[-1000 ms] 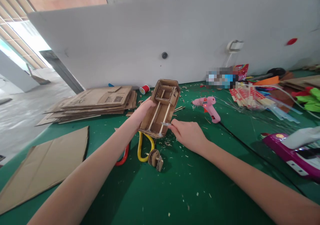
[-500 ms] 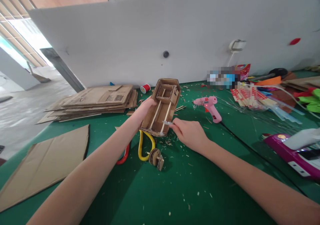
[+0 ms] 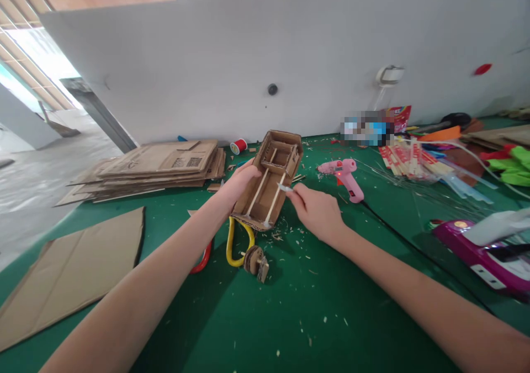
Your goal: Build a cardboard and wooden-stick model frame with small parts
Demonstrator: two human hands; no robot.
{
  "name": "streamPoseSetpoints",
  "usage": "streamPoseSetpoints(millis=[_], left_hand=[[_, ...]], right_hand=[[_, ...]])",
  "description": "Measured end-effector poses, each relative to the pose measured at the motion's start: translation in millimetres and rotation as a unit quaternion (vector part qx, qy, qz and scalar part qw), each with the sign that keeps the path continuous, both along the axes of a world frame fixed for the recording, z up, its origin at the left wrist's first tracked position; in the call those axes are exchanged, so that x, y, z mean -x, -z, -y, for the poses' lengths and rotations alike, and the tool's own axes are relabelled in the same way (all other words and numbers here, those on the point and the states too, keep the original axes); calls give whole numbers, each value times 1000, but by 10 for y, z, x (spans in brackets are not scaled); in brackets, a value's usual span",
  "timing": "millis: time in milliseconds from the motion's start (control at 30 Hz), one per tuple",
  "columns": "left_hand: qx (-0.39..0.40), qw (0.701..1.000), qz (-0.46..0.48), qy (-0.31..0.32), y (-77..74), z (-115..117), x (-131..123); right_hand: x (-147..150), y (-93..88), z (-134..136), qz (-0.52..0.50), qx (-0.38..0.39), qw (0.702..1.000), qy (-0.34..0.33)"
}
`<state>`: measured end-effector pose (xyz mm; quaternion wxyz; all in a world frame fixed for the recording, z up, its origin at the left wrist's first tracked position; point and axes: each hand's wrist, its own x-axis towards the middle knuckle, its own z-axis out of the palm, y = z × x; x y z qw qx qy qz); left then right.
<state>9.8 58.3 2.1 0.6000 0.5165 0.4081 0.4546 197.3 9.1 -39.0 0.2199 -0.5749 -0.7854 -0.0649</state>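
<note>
My left hand (image 3: 239,182) grips a small open cardboard box model (image 3: 271,175) by its left side and holds it tilted above the green table (image 3: 290,318). Two wooden sticks run lengthwise inside the box. My right hand (image 3: 314,212) is closed in a pinch on a small pale sliver (image 3: 284,187) at the box's right edge, beside the right stick. Just below the box lie a cardboard wheel piece (image 3: 255,261) and scissors with a yellow and a red handle (image 3: 232,246).
A pink glue gun (image 3: 343,177) lies right of the box, its cord trailing toward me. Stacked cardboard (image 3: 153,169) and a flat sheet (image 3: 70,273) are at left, a red thread spool (image 3: 237,146) behind. Sticks, coloured paper and a purple tool (image 3: 476,251) crowd the right. Scraps litter the table.
My right hand has moved up along the box's right edge with the pale sliver. The box has tilted slightly in my left hand.
</note>
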Motion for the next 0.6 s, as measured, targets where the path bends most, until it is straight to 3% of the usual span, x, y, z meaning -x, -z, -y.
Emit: streamPoseSetpoints(millis=[67,233,333,400,533,600], left_hand=[[8,1000,-7,3,-2,-3,-2],[41,999,-13,-9,13,3,29],[33,999,-11,-21,14,23,37],[24,999,-6,-22,12,28,33],[-22,1000,-6,0,30,-20,24],[-29,999,-14,-11,45,-56,23]], right_hand=[[-27,-15,-21,-13,13,1000,18],[-28,4,46,44,16,991,-128],[-6,24,85,68,12,983,-170],[-3,25,75,65,10,986,-156],[-33,5,4,6,13,999,-50],[-51,-2,-16,-16,14,999,-30]])
